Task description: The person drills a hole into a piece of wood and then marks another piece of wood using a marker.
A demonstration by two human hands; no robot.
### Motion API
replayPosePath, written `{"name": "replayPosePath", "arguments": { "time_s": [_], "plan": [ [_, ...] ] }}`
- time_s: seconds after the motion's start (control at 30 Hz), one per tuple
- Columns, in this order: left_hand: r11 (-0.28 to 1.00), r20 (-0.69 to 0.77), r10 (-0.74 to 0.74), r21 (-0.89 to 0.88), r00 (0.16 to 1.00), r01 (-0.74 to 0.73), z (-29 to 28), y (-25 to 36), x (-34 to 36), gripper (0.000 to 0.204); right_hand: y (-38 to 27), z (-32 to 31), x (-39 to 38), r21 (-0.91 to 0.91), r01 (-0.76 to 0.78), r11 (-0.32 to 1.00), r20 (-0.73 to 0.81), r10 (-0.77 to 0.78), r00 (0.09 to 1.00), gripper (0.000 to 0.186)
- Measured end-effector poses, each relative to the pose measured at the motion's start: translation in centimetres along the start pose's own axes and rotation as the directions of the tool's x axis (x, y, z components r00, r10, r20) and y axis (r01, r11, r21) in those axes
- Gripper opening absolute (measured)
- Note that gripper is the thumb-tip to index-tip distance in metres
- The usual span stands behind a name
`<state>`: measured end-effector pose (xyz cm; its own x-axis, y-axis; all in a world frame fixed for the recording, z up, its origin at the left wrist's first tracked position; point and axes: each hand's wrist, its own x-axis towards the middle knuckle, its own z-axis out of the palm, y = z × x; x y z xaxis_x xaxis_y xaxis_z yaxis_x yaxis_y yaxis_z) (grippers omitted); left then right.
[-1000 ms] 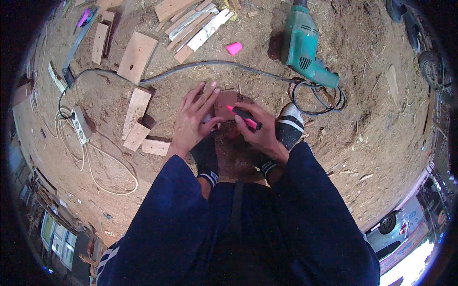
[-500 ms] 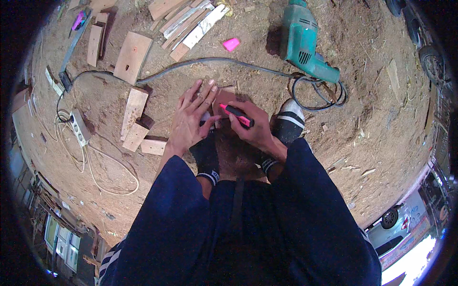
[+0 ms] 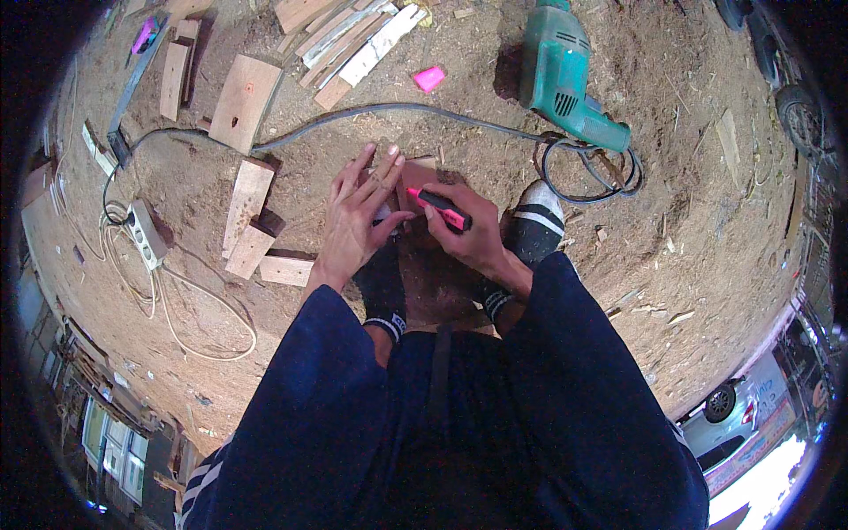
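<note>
Between my feet lies a reddish-brown wooden board, partly in shadow and partly covered by my hands. My left hand rests along its left edge, fingers stretched out and thumb pointing toward the marker tip. In my right hand is a pink and black marker, gripped like a pen. Its pink end points left and meets or nearly meets the board's face; I cannot tell whether it touches. A pink cap lies on the ground beyond the board.
A green power drill lies far right, its black cable crossing the ground to a white power strip at left. Wood offcuts lie left, and a stack of strips beyond. My right shoe is beside my right hand.
The marker's tip has shifted slightly up and left on the board, with my right hand turning a little. My left hand stays nearly in place.
</note>
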<state>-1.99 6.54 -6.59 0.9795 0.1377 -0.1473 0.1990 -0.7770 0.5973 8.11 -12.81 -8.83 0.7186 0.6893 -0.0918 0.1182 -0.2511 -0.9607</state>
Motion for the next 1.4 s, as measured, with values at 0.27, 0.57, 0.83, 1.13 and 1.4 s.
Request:
{"name": "replayPosePath", "arguments": {
  "time_s": [0.27,0.57,0.83,1.13,1.4],
  "plan": [
    [0.999,0.009,-0.001,-0.034,1.0,0.001,-0.03,-0.27,0.12,0.084,0.18,-0.17,-0.02,-0.005,0.011,1.0,0.012,-0.011,1.0,0.035],
    [1.0,0.013,-0.004,-0.009,1.0,0.004,0.02,-0.18,0.17,0.082,0.5,0.16,-0.02,0.037,-0.027,0.999,-0.031,0.028,0.999,0.034],
    [1.0,0.028,-0.02,-0.014,0.999,0.021,-0.27,-0.03,0.21,0.083,-0.38,-0.17,0.53,0.076,-0.123,0.99,0.026,0.121,0.992,0.032],
    [1.0,0.014,-0.021,-0.007,1.0,0.021,-0.56,0.13,0.2,0.082,-0.03,0.18,0.37,0.069,-0.134,0.989,0.002,0.134,0.991,0.033],
    [1.0,0.0,-0.024,-0.018,1.0,0.024,-0.58,0.22,0.25,0.081,-0.11,0.16,0.64,0.016,-0.087,0.996,0.04,0.086,0.995,0.036]
  ]
}}
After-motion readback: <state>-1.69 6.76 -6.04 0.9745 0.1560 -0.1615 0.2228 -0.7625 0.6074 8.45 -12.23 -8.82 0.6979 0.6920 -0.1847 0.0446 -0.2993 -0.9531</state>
